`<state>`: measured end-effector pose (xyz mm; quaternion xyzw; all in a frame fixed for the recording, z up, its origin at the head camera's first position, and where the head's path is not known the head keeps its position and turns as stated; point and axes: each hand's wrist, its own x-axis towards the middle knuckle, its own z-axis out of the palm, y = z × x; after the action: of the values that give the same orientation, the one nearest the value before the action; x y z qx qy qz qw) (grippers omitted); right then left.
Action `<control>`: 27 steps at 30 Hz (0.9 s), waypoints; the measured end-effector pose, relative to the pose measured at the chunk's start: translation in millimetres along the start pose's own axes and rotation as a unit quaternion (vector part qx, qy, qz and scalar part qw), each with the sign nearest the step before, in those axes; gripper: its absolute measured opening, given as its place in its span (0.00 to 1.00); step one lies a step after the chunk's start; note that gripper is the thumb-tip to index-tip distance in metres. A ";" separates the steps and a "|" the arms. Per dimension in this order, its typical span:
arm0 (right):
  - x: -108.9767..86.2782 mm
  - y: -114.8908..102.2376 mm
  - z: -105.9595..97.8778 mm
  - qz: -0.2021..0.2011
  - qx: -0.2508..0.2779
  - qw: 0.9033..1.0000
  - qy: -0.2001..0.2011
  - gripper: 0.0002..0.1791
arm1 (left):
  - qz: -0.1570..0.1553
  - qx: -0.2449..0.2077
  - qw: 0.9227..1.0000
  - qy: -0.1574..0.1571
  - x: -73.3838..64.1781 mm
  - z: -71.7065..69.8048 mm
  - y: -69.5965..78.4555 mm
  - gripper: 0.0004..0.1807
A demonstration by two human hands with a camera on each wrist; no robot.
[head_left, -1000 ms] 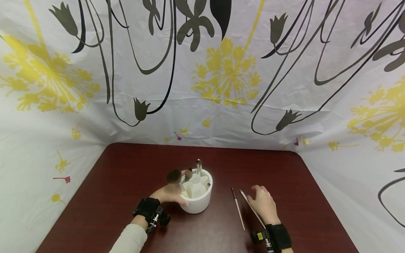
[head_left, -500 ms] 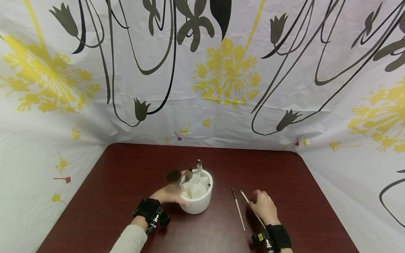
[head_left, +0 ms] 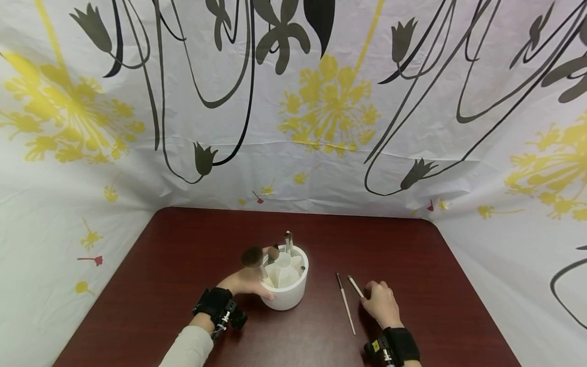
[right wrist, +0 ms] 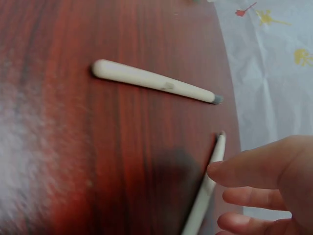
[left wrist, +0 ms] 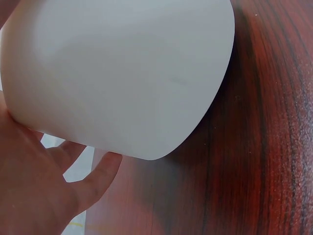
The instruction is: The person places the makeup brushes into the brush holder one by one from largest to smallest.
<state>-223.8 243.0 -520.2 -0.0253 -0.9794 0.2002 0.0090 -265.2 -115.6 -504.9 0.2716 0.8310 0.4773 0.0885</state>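
My left hand [head_left: 247,281] holds the side of a white divided brush holder [head_left: 293,298]. In the left wrist view its fingers [left wrist: 95,181] lie along the holder's wall [left wrist: 122,93]. Several makeup brushes stand in the holder, among them a large fluffy brush [head_left: 252,256]. My right hand [head_left: 382,304] is low over a thin pale-handled makeup brush [head_left: 354,286] on the table. In the right wrist view my thumb overlaps this brush [right wrist: 201,208], with the other fingers beside it and a gap between; a firm grip is not visible. A second thin brush [head_left: 345,305] lies to its left.
The dark red-brown table [head_left: 211,229] has rounded far corners. A white sheet with yellow and grey flowers [head_left: 330,178] hangs behind it and at both sides. Black camera straps [head_left: 401,344] sit on both wrists.
My right hand has lowered slightly toward the nearer part of the right-hand brush and now covers its lower portion. My left hand and the holder stay in place.
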 end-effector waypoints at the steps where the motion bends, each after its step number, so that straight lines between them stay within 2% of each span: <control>1: -0.2 -0.2 1.1 0.000 0.002 1.000 0.002 0.18 | 0.001 0.000 1.000 0.000 -0.2 0.1 -0.1 0.61; 14: -1.8 -4.3 8.0 -0.002 0.015 1.000 0.006 0.14 | -0.007 -0.001 1.000 -0.008 -0.7 -2.2 3.1 0.62; 27: -2.9 -5.8 12.8 -0.005 0.030 0.999 0.011 0.10 | 0.005 0.002 1.000 -0.005 -0.3 -0.7 0.2 0.61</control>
<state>-221.5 232.5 -529.7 -0.0218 -0.9729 0.2291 0.0216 -265.2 -116.2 -504.4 0.2789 0.8300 0.4746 0.0899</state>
